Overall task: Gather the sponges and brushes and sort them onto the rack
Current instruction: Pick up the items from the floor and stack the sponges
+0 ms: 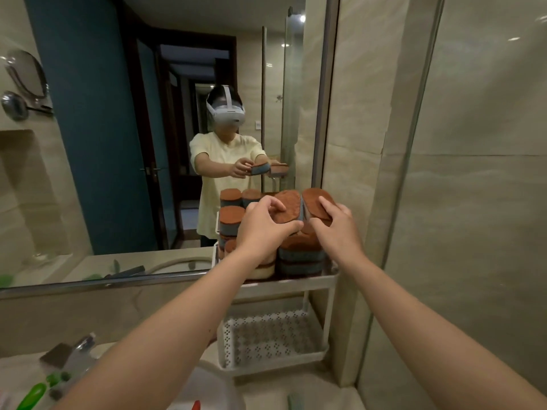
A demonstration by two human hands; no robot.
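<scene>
Gripping one sponge each: left hand (263, 224) fingers, right hand (336, 221) fingers; above rack (321, 355); no legible writing.

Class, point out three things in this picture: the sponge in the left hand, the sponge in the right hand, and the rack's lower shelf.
Left-hand sponge (286, 206), head view: its brown top face.
Right-hand sponge (314, 201), head view: its brown top face.
Lower shelf (266, 335), head view: bare perforated floor.

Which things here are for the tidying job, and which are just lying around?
For the job:
left hand and right hand, each holding a brown-topped sponge
stacked brown and grey sponges
white two-tier plastic rack
green-handled brush

Just lying around:
chrome tap
wall mirror
</scene>
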